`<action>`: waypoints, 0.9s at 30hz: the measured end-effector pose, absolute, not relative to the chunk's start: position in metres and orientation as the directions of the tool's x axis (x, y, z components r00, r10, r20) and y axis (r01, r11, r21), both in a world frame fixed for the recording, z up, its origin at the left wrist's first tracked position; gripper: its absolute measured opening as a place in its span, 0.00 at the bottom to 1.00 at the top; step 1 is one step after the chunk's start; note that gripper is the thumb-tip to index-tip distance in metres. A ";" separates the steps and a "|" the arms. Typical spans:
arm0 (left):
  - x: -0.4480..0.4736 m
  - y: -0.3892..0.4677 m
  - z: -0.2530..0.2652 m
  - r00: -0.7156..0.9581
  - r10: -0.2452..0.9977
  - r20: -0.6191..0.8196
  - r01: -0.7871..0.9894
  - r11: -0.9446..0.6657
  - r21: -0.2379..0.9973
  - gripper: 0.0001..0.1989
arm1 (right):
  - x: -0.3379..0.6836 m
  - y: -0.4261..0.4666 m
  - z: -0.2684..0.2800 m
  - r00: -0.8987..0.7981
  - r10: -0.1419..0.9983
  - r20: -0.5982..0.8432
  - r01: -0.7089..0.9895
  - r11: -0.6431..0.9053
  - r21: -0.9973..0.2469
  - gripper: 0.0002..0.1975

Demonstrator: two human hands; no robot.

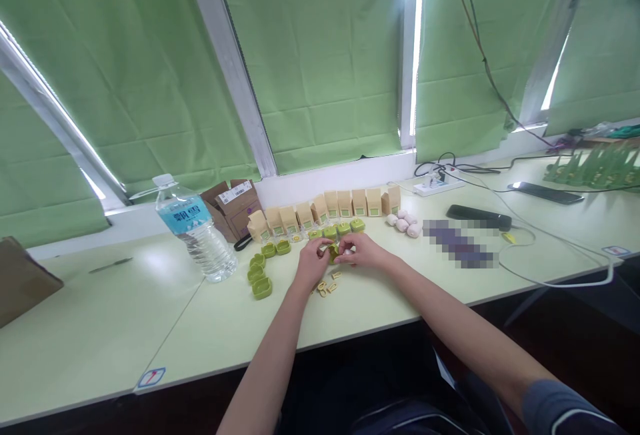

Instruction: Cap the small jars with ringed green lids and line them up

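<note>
At the middle of the table, my left hand (314, 260) and my right hand (364, 250) meet over a small green plastic piece (333, 255). Fingers of both hands are closed around it, hiding most of its shape. Something pale shows by my right fingertips, too small to make out. Just below my hands lie several small yellow loop-shaped pieces (323, 288). To the left, several open green box-like pieces (262, 287) form a curved line. Behind my hands stands a row of green pieces with tops (343, 228).
Several small beige cartons (345, 204) line the back. Pale pink rounded pieces (401, 224) sit to the right. A water bottle (197, 232) and cardboard box (235, 208) stand left. Farther right are a black device (479, 217), cables, a power strip (439, 183) and a phone (545, 192).
</note>
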State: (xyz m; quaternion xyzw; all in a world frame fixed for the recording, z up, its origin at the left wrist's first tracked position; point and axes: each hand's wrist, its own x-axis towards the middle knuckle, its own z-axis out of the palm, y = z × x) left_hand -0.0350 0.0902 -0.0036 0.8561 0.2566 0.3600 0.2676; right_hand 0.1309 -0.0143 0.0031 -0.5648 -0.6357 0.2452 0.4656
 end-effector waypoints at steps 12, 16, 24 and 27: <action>-0.037 0.090 -0.005 0.636 0.582 0.507 0.132 -0.730 0.671 0.23 | 0.135 -0.013 0.007 0.156 0.853 0.499 0.669 0.280 -0.688 0.12; -0.035 0.095 -0.009 0.626 0.537 0.565 0.008 -0.730 0.684 0.28 | 0.136 -0.011 0.003 0.169 0.839 0.518 0.628 0.313 -0.713 0.19; -0.035 0.097 -0.009 0.573 0.559 0.599 0.025 -0.743 0.669 0.25 | 0.137 -0.007 -0.005 0.131 0.831 0.540 0.579 0.378 -0.723 0.20; -0.035 0.097 -0.008 0.548 0.545 0.634 0.079 -0.789 0.610 0.23 | 0.137 -0.008 0.000 0.152 0.806 0.572 0.583 0.395 -0.710 0.20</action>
